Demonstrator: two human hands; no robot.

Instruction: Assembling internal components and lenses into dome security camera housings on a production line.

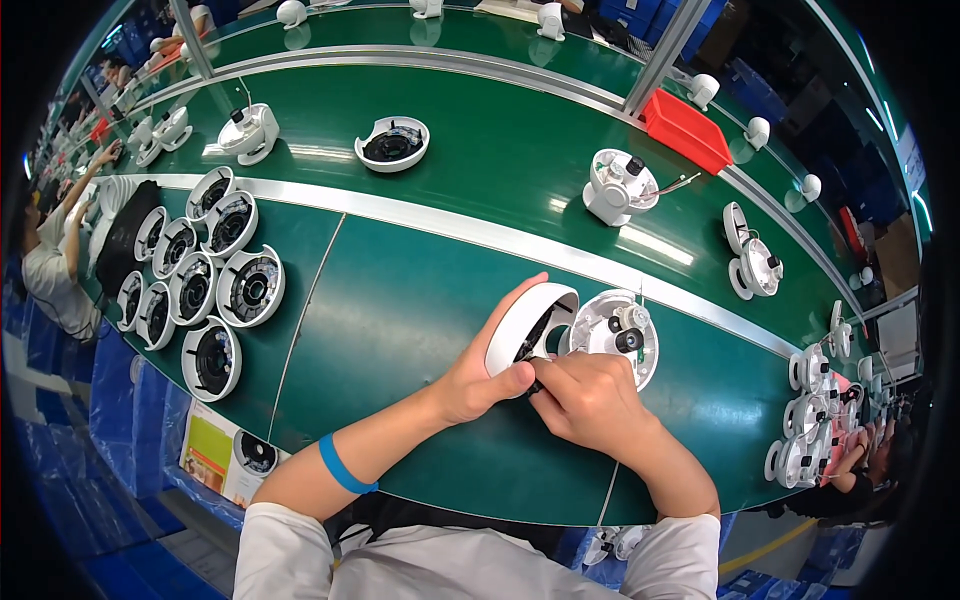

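My left hand (475, 372) is wrapped round a white round camera housing shell (522, 318) with a black inner part, its open side tilted toward the right. Close against the shell's lower edge, the fingers of my right hand (598, 400) are pinched together at a small dark piece that I cannot make out. Just beyond that hand is a white camera body half (648, 345) with a black lens and a white gear-like part. My fingers hide its lower edge, so I cannot tell whether it touches the shell.
Several black-lined white shells (213, 360) stand grouped at the left of the green worktable (400, 300). Past a metal rail (420, 221), camera parts (620, 190) sit on a green conveyor. A red tray (688, 130) lies at the back. More camera units (800, 440) are stacked at right.
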